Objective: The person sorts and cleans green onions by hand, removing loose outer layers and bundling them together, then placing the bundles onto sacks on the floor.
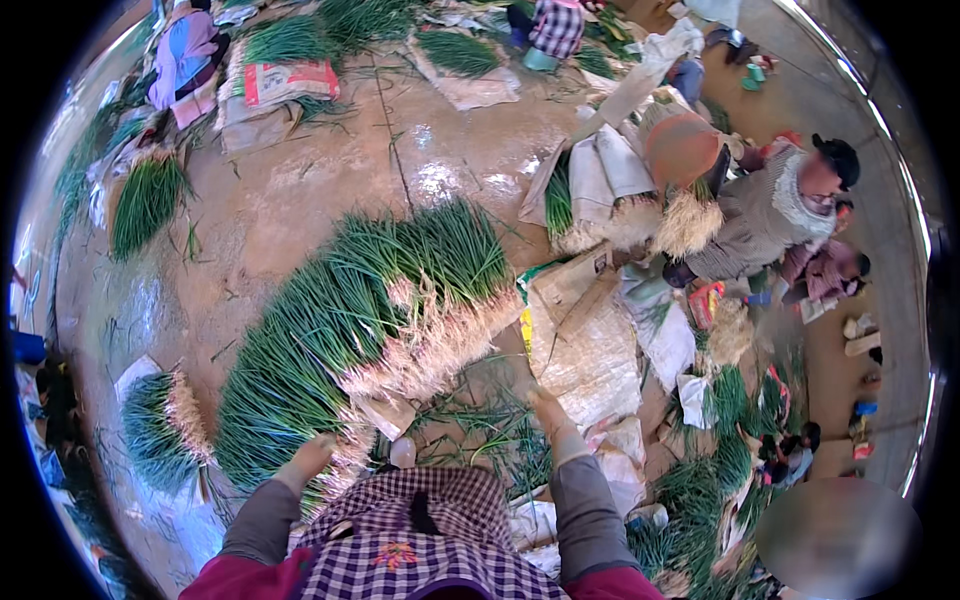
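Observation:
Bundles of green onions [300,345] lie in a wide curved heap before me, their pale roots towards me and to the right. My left hand [315,454] rests at the near end of the heap, on or just over the roots and stalks; its fingers are too small to read. Near the corner of a flattened woven sack [585,345] is my right hand [551,412], above loose green leaves [480,431] on the wet floor. Whether it holds anything cannot be told. A smaller bundle of green onions [161,427] lies further left.
A co-worker [750,210] bends over onion bundles [686,225] and sacks at the right. Other people sit by onion piles at the back, including a person at the upper left [184,52]. More green onions [690,510] and crumpled sacks [619,457] lie at my right. The floor [262,202] looks wet.

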Demonstrator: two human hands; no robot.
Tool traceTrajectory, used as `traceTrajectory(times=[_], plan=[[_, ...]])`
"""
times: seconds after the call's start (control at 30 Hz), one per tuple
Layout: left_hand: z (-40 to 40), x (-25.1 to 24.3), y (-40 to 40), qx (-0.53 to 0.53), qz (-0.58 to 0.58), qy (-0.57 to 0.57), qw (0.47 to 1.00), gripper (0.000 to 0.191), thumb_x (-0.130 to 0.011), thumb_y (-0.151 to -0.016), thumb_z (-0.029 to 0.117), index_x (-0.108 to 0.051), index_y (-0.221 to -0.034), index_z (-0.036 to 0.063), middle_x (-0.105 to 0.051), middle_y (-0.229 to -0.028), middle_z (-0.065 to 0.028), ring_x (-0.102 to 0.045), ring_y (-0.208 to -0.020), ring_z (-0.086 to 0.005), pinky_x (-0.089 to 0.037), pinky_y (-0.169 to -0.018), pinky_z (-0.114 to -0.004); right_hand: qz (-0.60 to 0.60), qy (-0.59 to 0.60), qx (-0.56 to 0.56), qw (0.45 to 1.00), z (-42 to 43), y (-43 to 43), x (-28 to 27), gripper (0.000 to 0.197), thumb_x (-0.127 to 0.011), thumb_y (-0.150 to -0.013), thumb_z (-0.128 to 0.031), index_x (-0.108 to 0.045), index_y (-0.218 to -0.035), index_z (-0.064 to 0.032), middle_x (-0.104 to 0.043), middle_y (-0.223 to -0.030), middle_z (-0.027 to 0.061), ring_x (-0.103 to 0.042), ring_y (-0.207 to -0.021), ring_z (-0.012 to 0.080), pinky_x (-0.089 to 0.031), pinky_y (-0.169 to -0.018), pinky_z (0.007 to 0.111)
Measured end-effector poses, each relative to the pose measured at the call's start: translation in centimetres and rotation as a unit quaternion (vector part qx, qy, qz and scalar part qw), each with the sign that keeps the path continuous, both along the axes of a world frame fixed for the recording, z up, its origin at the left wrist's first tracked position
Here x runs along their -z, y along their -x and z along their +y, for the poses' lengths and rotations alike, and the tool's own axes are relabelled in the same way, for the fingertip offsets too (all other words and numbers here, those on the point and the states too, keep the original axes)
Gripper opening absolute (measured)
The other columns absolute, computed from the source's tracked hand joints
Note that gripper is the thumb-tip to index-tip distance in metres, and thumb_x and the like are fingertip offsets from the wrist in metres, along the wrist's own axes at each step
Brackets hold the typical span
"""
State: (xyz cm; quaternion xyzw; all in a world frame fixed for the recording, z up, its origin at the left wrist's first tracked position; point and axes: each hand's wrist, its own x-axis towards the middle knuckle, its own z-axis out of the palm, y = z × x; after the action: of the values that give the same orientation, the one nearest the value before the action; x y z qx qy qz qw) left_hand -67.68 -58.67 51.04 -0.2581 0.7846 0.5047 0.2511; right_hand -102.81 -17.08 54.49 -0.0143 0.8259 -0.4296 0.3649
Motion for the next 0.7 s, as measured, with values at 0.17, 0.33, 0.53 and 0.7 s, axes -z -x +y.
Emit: traceTrajectory(times=[0.17, 0.33, 0.53, 0.7], plan=[[4.0, -3.5, 20.4, -0.085, 0.053, -0.037, 0.994, 0.040, -0.048, -0.089, 0.028, -0.054, -0.125, 0.0093, -0.059, -0.116, -0.0171, -0.057, -0.105, -0.0285, -0.043, -0.092, -0.034, -0.019, 0.018, -0.046, 0.999, -7.0, 11.7, 7.4, 0.054, -0.047, -0.089, -0.029, -0.041, -0.133, 0.0022, -0.047, -0.134, 0.0203, -0.040, -0.128, 0.0319, -0.031, -0.105, 0.034], [5.3, 1.3, 33.1, -0.139, 0.177, -0.039, 0.974, 0.035, -0.050, -0.090, 0.019, -0.054, -0.124, 0.0106, -0.060, -0.113, -0.0176, -0.058, -0.104, -0.0296, -0.046, -0.090, -0.038, 0.101, -0.249, -0.327, 0.906, -10.5, 25.8, 24.4, 0.054, -0.046, -0.091, -0.030, -0.039, -0.136, 0.0001, -0.039, -0.138, 0.0267, -0.039, -0.128, 0.0356, -0.029, -0.107, 0.036], [5.3, 15.7, 40.7, -0.127, 0.269, 0.196, 0.934, 0.031, -0.053, -0.089, 0.018, -0.058, -0.119, 0.0143, -0.056, -0.122, -0.0134, -0.048, -0.118, -0.0345, -0.035, -0.102, -0.043, 0.119, -0.128, -0.190, 0.966, -15.2, 30.9, 36.4, 0.045, -0.046, -0.090, -0.028, -0.048, -0.128, -0.0026, -0.051, -0.127, 0.0242, -0.045, -0.121, 0.0380, -0.035, -0.101, 0.037], [4.3, 24.2, 47.7, -0.007, 0.250, 0.365, 0.897, 0.034, -0.055, -0.087, 0.031, -0.059, -0.119, 0.0188, -0.049, -0.133, -0.0102, -0.036, -0.131, -0.0326, -0.019, -0.108, -0.056, 0.176, -0.100, -0.094, 0.975, -13.3, 36.3, 47.1, 0.043, -0.049, -0.089, -0.025, -0.051, -0.125, -0.0015, -0.053, -0.125, 0.0226, -0.047, -0.119, 0.0357, -0.037, -0.099, 0.037]])
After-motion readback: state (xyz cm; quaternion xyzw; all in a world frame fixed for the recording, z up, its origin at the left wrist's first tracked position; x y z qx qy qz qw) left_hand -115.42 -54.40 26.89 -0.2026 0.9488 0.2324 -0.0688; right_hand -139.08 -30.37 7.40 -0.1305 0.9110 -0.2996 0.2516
